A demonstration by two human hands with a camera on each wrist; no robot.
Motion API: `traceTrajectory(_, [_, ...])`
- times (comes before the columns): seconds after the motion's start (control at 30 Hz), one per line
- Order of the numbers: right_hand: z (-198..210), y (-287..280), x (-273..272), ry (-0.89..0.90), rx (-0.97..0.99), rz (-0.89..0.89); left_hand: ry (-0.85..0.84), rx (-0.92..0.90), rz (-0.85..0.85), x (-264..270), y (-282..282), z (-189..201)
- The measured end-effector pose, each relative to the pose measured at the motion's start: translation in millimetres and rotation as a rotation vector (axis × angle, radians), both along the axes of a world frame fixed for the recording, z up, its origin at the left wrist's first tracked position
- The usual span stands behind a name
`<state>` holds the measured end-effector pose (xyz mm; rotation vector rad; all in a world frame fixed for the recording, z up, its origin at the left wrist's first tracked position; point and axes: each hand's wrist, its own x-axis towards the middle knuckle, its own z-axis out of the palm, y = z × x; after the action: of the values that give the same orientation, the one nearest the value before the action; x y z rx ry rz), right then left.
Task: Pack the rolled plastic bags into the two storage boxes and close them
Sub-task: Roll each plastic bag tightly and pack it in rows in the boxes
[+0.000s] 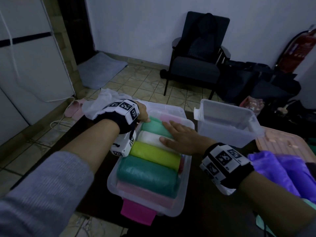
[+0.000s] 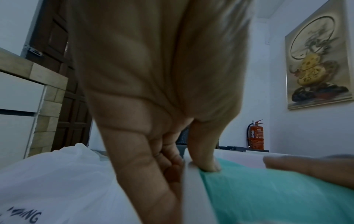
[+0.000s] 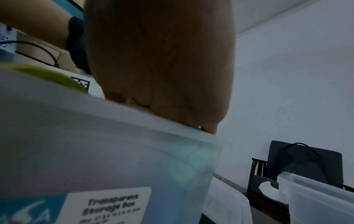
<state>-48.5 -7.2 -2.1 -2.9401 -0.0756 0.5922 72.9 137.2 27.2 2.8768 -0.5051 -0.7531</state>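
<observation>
So the near storage box point(image 1: 182, 194) on the dark table point(image 1: 196, 223) is pretty much full: from its front wall going back there's a pink roll point(image 1: 145, 194), a big teal roll point(image 1: 147, 175), a lime roll point(image 1: 153, 153), a white roll point(image 1: 148, 136), then a mint green roll point(image 1: 153, 127) with a pale pink one point(image 1: 171, 118) behind it. A magenta flap point(image 1: 138, 212) hangs over the box's front edge.

Right hand point(image 1: 181, 137) lies flat across the white and mint rolls, fingers straight and together, pressing down. Left hand point(image 1: 142, 112) is at the box's far left rim: in the left wrist view the thumb point(image 2: 205, 160) pushes on the mint roll's end while the fingers point(image 2: 153, 159) curl down outside the wall, so it's pinching the rim.

The second storage box point(image 1: 246, 135) sits just right of the full one, open. Right of that there's a peach lid point(image 1: 287, 139) and loose purple bags point(image 1: 282, 170). A crumpled white bag point(image 1: 102, 103) lies just left of the full box.
</observation>
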Motion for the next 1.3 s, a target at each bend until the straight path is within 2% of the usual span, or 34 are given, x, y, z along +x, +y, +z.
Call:
traceTrajectory(0.1, [-3,0,-2,-0.011,-0.017,0.005,-0.046,0.052,-0.061,1,-2,-2])
traceTrajectory(0.23, [-9,2,-9,-0.074,-0.065,0.006,-0.033,0.047,-0.059,-4,-3,0])
traceTrajectory(0.33, [-10,3,-12,-0.105,-0.082,0.011,-0.123,0.110,-0.106,-11,-2,3])
traceTrajectory(0.5, [-9,4,-15,-0.106,-0.042,-0.026,-0.174,0.096,-0.097,-31,1,9])
traceTrajectory(0.57, [-5,10,-23,-0.114,0.023,-0.071,-0.127,0.060,-0.087,-39,10,12])
traceTrajectory(0.67, [-4,30,-47,-0.142,0.123,-0.063,0.056,0.090,-0.090,-52,25,15])
traceTrajectory(0.77, [-9,44,-64,-0.151,0.124,-0.052,0.173,0.101,-0.061,-67,38,6])
traceTrajectory(0.9, [-11,45,-65,-0.163,0.046,-0.025,0.011,0.061,-0.037,-85,47,-9])
traceTrajectory(1.03, [-17,47,-67,-0.208,0.000,-0.013,0.074,0.119,-0.073,-96,40,0])
traceTrajectory(1.13, [-19,47,-68,-0.246,-0.028,-0.008,-0.029,0.184,-0.071,-105,36,6])
traceTrajectory(1.2, [-21,47,-68,-0.269,-0.024,-0.009,-0.068,0.162,-0.043,-108,38,5])
traceTrajectory(1.3, [-25,46,-70,-0.348,0.011,-0.031,-0.012,0.092,-0.018,-105,44,-2])
